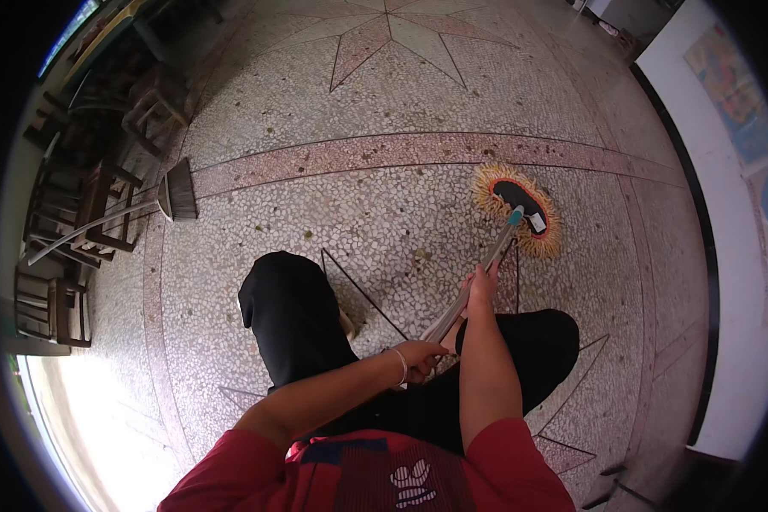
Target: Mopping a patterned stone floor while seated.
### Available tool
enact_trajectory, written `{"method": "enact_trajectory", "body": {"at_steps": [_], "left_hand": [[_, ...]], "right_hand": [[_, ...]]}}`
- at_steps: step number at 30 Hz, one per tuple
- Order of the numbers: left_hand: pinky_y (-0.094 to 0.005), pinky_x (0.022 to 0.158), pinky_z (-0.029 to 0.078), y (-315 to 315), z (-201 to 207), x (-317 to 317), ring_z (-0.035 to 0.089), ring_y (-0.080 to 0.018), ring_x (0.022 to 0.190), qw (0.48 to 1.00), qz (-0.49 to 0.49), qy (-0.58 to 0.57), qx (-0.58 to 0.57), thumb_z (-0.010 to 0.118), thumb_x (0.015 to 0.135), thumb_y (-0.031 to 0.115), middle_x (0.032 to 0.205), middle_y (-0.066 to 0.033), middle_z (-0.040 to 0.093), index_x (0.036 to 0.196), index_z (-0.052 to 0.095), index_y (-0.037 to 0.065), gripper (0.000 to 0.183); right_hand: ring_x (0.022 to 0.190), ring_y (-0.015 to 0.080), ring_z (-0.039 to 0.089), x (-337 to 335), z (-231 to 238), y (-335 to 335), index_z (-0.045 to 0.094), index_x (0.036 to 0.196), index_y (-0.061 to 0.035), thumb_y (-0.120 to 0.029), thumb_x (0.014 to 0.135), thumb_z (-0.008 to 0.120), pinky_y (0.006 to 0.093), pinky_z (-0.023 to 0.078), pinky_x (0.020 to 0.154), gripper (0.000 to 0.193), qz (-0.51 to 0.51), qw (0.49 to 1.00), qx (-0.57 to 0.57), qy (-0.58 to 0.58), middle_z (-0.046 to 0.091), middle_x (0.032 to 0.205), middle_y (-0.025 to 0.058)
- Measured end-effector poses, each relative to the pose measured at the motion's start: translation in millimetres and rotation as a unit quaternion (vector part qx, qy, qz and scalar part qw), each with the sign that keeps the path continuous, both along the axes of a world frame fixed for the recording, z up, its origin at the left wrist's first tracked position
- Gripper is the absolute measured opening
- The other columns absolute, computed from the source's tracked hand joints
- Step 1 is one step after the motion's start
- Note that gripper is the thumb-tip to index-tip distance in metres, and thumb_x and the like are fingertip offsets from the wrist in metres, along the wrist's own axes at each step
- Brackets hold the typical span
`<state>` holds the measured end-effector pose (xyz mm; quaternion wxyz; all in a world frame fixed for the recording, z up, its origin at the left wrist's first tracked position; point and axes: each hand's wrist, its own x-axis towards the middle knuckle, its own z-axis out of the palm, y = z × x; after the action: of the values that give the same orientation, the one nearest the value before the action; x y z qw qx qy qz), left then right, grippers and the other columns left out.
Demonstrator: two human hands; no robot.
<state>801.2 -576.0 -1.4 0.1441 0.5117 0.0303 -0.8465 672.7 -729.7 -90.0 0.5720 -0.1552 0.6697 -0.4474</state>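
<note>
A mop with a long grey handle (449,319) slants away from me to the right. Its oval head (521,210) has a yellow fringe around a dark top with an orange rim, and it rests on the speckled floor. A teal joint links handle and head. My left hand (421,359) is closed around the handle's near end, close to my lap. Farther up the handle, my right hand (481,288) grips it as well, below the mop head.
A long-handled dustpan or broom (177,191) leans by wooden chairs (104,205) along the left. A white wall (734,230) with pictures runs down the right. Bits of debris dot the stone-chip floor (316,205). Bright light enters at lower left.
</note>
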Motion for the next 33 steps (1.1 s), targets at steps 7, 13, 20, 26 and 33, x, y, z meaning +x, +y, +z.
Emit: {"method": "enact_trajectory", "body": {"at_steps": [7,13,20,26,33], "left_hand": [[-0.0223,0.033,0.023,-3,0,36,0.032,-0.0061,0.038,0.999,0.009,-0.026,-0.046,0.068,0.077,0.029,0.055,0.0035,0.04,0.07,0.051,0.011,0.026],[-0.0239,0.035,0.016,27,9,33,0.022,-0.0059,0.037,0.977,0.208,-0.011,0.041,0.055,0.085,0.024,0.048,0.0078,0.029,0.066,0.04,0.018,0.025],[-0.0227,0.036,0.022,44,23,29,0.028,-0.0078,0.037,0.944,0.321,0.031,0.068,0.049,0.087,0.023,0.05,0.0059,0.035,0.067,0.041,0.017,0.022],[-0.0253,0.039,0.029,26,30,36,0.034,-0.0122,0.037,0.882,0.452,0.053,0.124,0.042,0.09,0.025,0.048,0.003,0.042,0.063,0.047,0.017,0.028],[-0.033,0.061,0.05,28,5,39,0.058,-0.0169,0.064,0.921,0.364,0.124,0.055,0.047,0.089,0.025,0.08,-0.0031,0.063,0.086,0.058,0.01,0.019]], "right_hand": [[0.053,0.0138,0.042,33,7,-4,0.013,0.145,-0.0213,-0.012,0.094,0.039,0.0316,0.041,0.048,0.058,0.005,0.999,0.009,-0.032,0.045,0.068,0.0044],[0.059,0.0173,0.049,112,17,-9,0.006,0.145,-0.0233,-0.012,0.095,0.037,0.0345,0.045,0.054,0.059,0.313,0.945,0.034,0.089,0.051,0.11,0.0129],[0.055,0.0139,0.048,214,-30,31,0.02,0.143,-0.02,-0.015,0.085,0.05,0.0286,0.043,0.046,0.065,0.544,0.824,-0.126,0.097,0.052,0.072,0.0062],[0.063,0.0127,0.051,256,-18,53,0.027,0.142,-0.0196,-0.019,0.084,0.053,0.029,0.046,0.053,0.063,0.632,0.767,-0.105,0.015,0.055,0.08,0.006],[0.064,0.0124,0.052,224,13,22,0.031,0.14,-0.0158,-0.018,0.084,0.057,0.0295,0.046,0.049,0.061,0.529,0.847,-0.057,0.023,0.055,0.083,0.0044]]}}
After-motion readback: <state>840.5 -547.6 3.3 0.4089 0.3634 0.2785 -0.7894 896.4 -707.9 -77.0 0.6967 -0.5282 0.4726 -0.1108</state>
